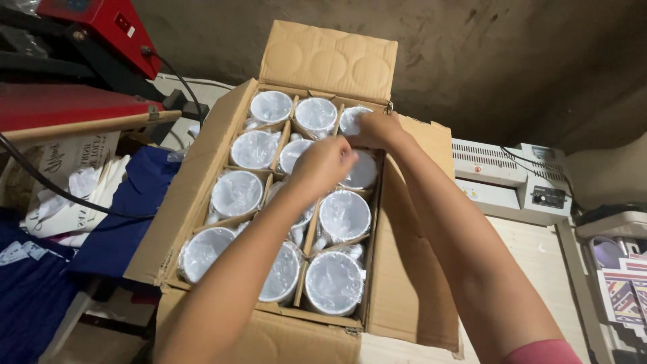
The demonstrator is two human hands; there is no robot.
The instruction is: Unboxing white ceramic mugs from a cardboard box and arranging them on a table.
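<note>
At the far left, a red metal press machine (81,67) stands over folded dark blue cloth (128,216) and a crumpled white printed sheet (74,182), with a black cable (40,178) trailing across them. Just to the right of these sits an open brown cardboard box (202,168), its flaps folded outward, split by cardboard dividers into three columns of compartments, each holding a white mug wrapped in clear plastic film (236,194) standing mouth-up. The left hand (322,165) reaches in over the middle column, fingers curled downward onto the top of a wrapped mug near the far end of the box; whether it actually grips that mug cannot be told, since the hand hides what lies beneath it. Just beside it, a little farther back and to the right, the right hand (379,129) is bent over the far right-hand compartment, its fingers closed on the rim of the plastic-wrapped white mug in the far right corner (350,120). Right of the box, a white and grey laminating machine (509,180) rests on a pale wooden table (526,249).
</note>
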